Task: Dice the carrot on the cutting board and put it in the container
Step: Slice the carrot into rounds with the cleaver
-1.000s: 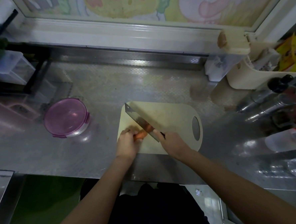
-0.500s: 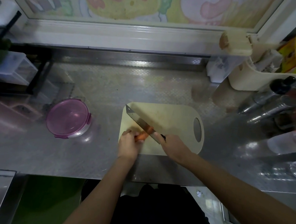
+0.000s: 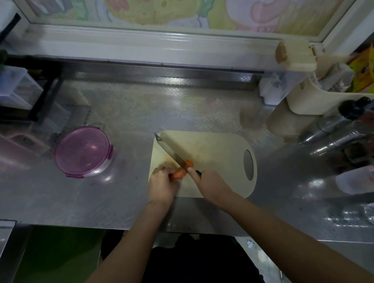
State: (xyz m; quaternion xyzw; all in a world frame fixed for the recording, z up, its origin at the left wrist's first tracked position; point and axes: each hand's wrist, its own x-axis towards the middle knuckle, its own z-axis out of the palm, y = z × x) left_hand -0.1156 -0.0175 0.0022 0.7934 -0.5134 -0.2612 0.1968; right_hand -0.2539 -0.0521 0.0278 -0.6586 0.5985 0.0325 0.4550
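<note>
On the pale plastic cutting board (image 3: 214, 147), the left hand (image 3: 161, 186) pins a firm, roll-prone orange carrot (image 3: 178, 174) by its near end, while the right hand (image 3: 209, 183) is closed around a steel cleaver (image 3: 170, 153).

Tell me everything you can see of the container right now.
The container is round and shallow, with a clear body that looks like plastic and a translucent purple lid. The lid is on, with purple clip tabs at its right and front edges. It stands flat on the steel counter, left of the cutting board and apart from it. Neither hand touches it. Its contents cannot be made out.
</note>
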